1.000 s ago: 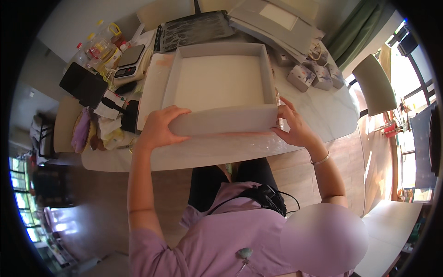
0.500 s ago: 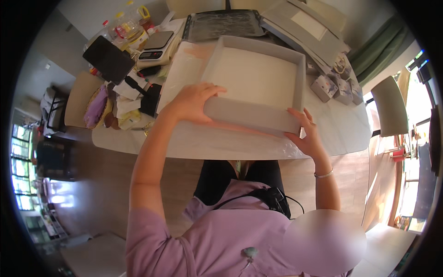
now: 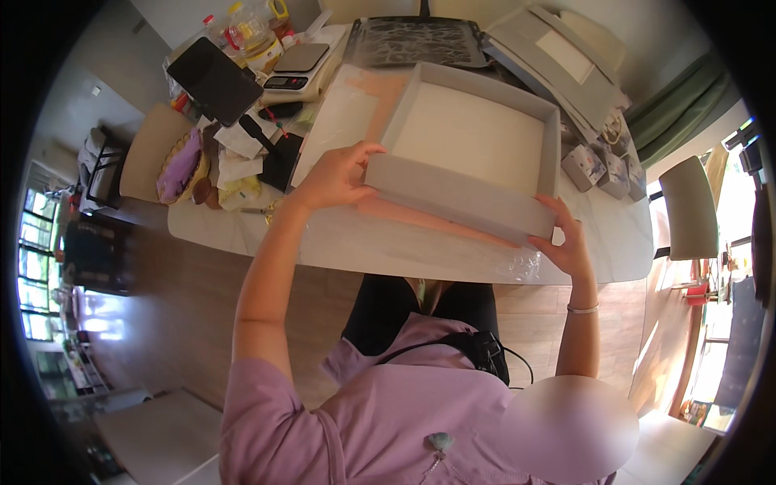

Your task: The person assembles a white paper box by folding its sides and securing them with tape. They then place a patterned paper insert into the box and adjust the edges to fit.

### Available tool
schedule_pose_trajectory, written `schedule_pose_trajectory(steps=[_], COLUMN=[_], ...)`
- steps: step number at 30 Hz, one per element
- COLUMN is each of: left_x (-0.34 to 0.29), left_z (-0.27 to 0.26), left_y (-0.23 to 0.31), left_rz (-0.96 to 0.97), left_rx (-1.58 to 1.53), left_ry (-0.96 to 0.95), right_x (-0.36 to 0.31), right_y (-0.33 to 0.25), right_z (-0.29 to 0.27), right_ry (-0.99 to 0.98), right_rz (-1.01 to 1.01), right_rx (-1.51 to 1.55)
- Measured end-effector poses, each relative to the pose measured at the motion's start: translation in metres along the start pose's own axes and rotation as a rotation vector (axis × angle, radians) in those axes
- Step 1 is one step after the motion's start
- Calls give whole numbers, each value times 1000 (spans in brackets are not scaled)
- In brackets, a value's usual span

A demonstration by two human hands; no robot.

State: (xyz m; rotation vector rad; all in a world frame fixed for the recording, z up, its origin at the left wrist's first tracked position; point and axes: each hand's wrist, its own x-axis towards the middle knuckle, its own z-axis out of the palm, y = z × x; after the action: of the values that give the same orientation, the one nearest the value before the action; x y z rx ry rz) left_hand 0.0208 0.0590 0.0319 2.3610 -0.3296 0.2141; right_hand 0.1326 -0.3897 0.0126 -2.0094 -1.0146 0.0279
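Note:
A shallow grey open-topped box [image 3: 461, 190] with a pale inside bottom is in front of me over the table. My left hand [image 3: 343, 174] grips its near left corner, with fingertips at the rim and thumb low on the front wall. At the near right corner, my right hand [image 3: 566, 242] holds the box with thumb and fingers bent around it. A peach-coloured sheet [image 3: 428, 220] shows under the box's front edge and along its left side. Beside the sheet, clear crinkled plastic [image 3: 527, 265] lies near my right hand.
On the left are a kitchen scale [image 3: 301, 66], a black tablet on a stand [image 3: 217, 81], oil bottles [image 3: 255, 36] and a basket with purple cloth [image 3: 179, 166]. A dark tray [image 3: 416, 42] lies behind. Grey flat boxes [image 3: 558, 69] and small boxes [image 3: 582, 167] are right.
The whole view has shifted, moving the table's things rightward in the picture. My left fingers, earlier reaching over the front wall, now sit at the near left corner. More peach sheet shows.

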Motion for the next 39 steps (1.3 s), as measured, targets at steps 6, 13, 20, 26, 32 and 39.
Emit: schedule_pose_trajectory(steps=[6, 13, 20, 26, 32, 39], left_x=[-7, -12, -5, -19, -15, -3], left_z=[21, 29, 36, 32, 31, 84], left_y=[5, 13, 3, -9, 10, 5], left_rz=[-23, 0, 171, -158, 330, 341], left_rx=[-48, 40, 123, -392, 567, 764], left_ry=[122, 111, 232, 156, 357, 274], right_x=[0, 2, 13, 17, 19, 28], right_y=[-22, -43, -41, -14, -10, -27], right_z=[3, 22, 33, 39, 40, 40], right_ry=[82, 198, 52, -1, 0, -102], right_rz=[28, 121, -165, -196, -199, -188], right_rx=[-119, -287, -854, -756, -743, -739])
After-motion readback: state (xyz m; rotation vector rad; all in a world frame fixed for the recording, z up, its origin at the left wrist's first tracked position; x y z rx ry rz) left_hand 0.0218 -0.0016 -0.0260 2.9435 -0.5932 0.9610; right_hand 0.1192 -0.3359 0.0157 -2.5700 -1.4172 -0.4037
